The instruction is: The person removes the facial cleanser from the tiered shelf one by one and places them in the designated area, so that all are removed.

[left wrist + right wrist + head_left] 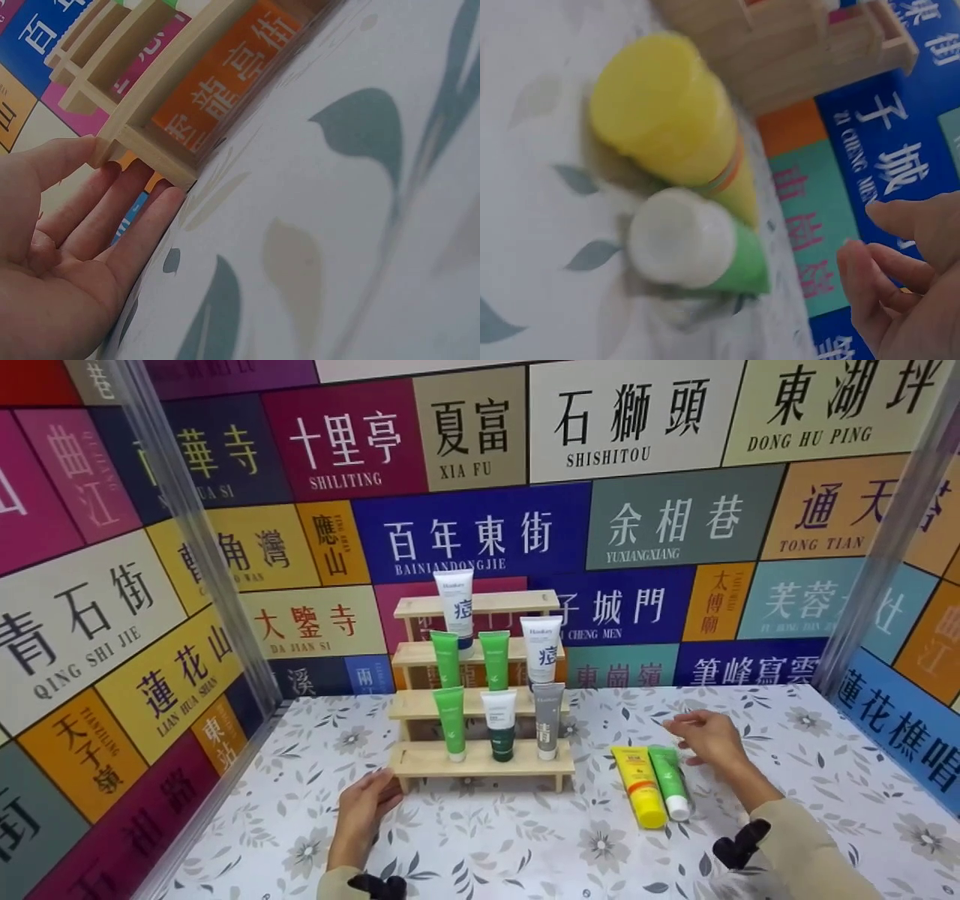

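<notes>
My left hand [365, 814] is at the front left corner of a tiered wooden display stand [484, 769]. In the left wrist view the thumb touches the end of a shelf [112, 142], while the fairly straight fingers [142, 217] lie against its leg. My right hand [712, 742] hovers with loosely bent fingers and nothing in them. Beside it, a green tube with a white cap [670, 784] and a yellow tube [640, 787] lie side by side on the table. Upright on the stand are green tubes [450, 724], white tubes [541, 649], a white-and-green tube [499, 724] and a grey tube [549, 720].
The table has a white cloth [315, 780] with a leaf and flower print. A wall of coloured sign panels [472, 532] rises behind it. Clear upright edges [202, 540] stand at the left and right.
</notes>
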